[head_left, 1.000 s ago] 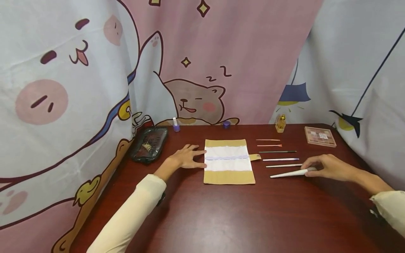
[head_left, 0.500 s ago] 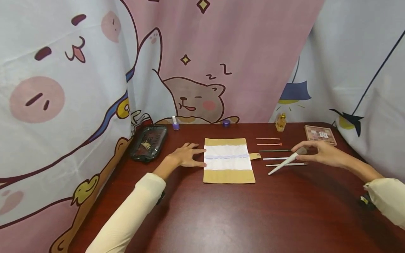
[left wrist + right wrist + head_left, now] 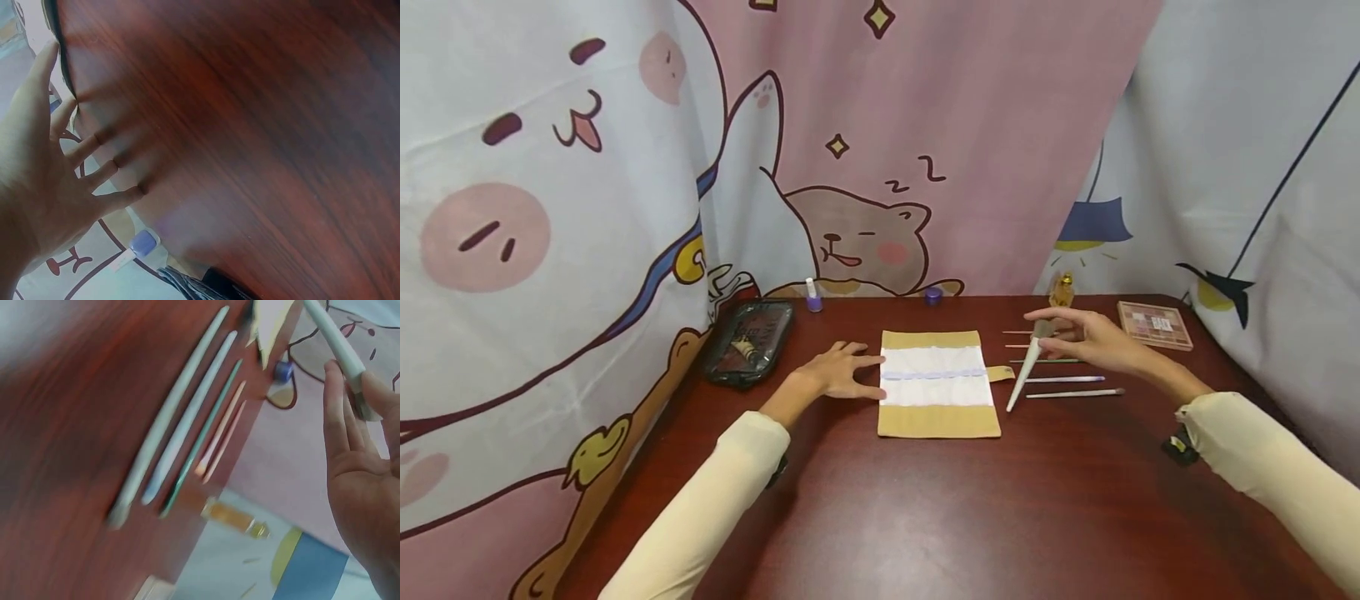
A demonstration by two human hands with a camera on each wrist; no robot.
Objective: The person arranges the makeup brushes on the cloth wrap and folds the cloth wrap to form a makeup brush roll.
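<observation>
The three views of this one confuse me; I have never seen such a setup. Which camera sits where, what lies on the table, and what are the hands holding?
No machine here: a person works with two bare hands. The wide picture comes from a camera on the head, looking down at a dark wooden table. The other two come from cameras strapped to each wrist, so they are close and blurry.

The left hand rests flat at the left edge of an unrolled cloth brush roll. The right hand pinches a white makeup brush by its upper end, its tip slanting down toward the table beside the roll. Five thinner brushes lie in a row on the table. Farther back are an eyeshadow palette, a perfume bottle, a nail polish bottle and a clear pouch.
</observation>
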